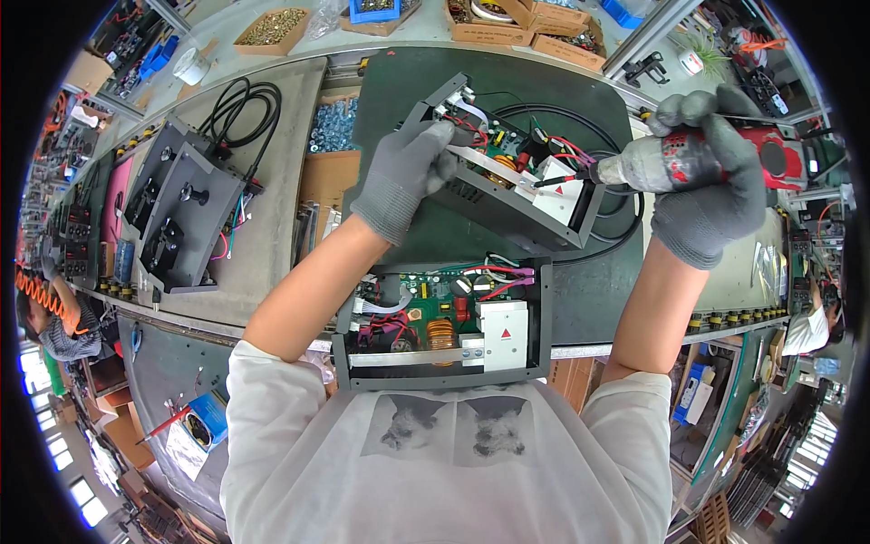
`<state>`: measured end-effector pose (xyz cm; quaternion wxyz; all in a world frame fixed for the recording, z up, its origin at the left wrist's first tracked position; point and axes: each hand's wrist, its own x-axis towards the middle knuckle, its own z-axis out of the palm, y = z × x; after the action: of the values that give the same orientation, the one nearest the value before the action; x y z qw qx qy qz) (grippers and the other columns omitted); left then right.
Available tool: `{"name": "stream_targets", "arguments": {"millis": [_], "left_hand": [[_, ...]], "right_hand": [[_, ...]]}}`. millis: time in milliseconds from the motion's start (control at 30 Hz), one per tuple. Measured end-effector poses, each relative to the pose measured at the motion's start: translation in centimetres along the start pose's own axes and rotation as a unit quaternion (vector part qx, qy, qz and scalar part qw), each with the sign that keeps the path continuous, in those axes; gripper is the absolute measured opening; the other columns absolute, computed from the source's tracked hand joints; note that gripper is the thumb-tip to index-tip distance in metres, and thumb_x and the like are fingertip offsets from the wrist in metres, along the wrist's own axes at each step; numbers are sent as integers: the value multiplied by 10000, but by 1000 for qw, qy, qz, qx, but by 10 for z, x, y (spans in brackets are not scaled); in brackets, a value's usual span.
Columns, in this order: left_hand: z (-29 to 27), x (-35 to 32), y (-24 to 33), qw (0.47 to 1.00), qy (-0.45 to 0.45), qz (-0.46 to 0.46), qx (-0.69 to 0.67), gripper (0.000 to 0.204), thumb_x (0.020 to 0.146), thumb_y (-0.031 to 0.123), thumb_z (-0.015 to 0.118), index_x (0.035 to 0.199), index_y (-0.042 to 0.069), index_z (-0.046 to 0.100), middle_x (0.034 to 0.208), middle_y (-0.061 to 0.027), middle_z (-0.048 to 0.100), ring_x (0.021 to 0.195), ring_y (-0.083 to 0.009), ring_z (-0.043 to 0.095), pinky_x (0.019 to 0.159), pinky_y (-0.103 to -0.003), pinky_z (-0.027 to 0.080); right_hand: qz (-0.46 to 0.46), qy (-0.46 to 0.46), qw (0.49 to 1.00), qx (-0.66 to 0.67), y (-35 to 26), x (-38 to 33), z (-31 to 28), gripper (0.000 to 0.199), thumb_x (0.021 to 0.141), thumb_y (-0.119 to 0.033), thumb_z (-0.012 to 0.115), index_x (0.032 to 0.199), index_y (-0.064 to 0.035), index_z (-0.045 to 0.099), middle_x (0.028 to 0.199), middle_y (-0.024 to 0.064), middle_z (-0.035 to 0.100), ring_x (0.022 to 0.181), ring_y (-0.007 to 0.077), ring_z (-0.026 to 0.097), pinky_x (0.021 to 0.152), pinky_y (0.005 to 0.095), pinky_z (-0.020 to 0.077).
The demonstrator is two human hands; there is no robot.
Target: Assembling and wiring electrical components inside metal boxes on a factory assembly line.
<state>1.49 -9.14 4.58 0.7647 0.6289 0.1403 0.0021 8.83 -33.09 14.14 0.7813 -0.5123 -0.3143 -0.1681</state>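
Observation:
An open dark-grey metal housing (507, 213) with a green circuit board inside lies tilted on the green mat. My left hand (406, 172), in a grey glove, is closed at its left side, pinching the end of a silver metal bar (489, 164) that runs along the near wall. Also gloved, my right hand (711, 186) grips a red and grey power screwdriver (669, 163). Its dark bit points left, the tip at the bar's right end, beside a white block (559, 201) with a red triangle. Whether the tip touches a screw cannot be seen.
A second open housing (444, 374) sits at the bench edge against my body. Black cable (625, 227) coils behind the first one. To the left lie an empty grey cover (195, 204) with cable and a bin of bluish screws (333, 127). Parts boxes (272, 29) line the back.

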Motion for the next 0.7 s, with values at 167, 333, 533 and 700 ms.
{"name": "stream_targets", "arguments": {"millis": [167, 333, 533, 700], "left_hand": [[-4, 1, -5, 1000, 1, -5, 9, 340, 984, 279, 494, 1025, -7, 674, 606, 34, 453, 481, -36, 342, 440, -213, 234], [-2, 3, -3, 999, 5, -41, -15, 320, 982, 256, 499, 1026, -8, 673, 601, 39, 434, 477, -38, 329, 438, -210, 227], [-6, 0, -5, 999, -19, -37, -7, 312, 985, 250, 500, 1023, -7, 672, 605, 41, 435, 479, -36, 328, 435, -211, 221], [-5, 2, -6, 999, -13, -42, -2, 305, 982, 251, 506, 1018, -3, 672, 607, 40, 435, 477, -39, 320, 434, -217, 218]], "right_hand": [[47, -9, 998, -36, 10, -6, 1, 366, 822, -124, 556, 1139, 59, 566, 893, 182, 644, 804, 313, 633, 727, 438, 523], [55, -10, 998, -17, 10, -5, 1, 369, 818, -118, 556, 1141, 60, 562, 885, 181, 643, 786, 306, 631, 724, 436, 525], [47, 2, 998, -38, 10, -6, 13, 319, 812, -74, 562, 1092, 77, 568, 840, 176, 640, 736, 273, 632, 684, 393, 536], [20, -10, 999, -38, 12, -4, 15, 246, 821, -39, 568, 1035, 83, 583, 810, 163, 643, 707, 232, 639, 653, 349, 541]]}}
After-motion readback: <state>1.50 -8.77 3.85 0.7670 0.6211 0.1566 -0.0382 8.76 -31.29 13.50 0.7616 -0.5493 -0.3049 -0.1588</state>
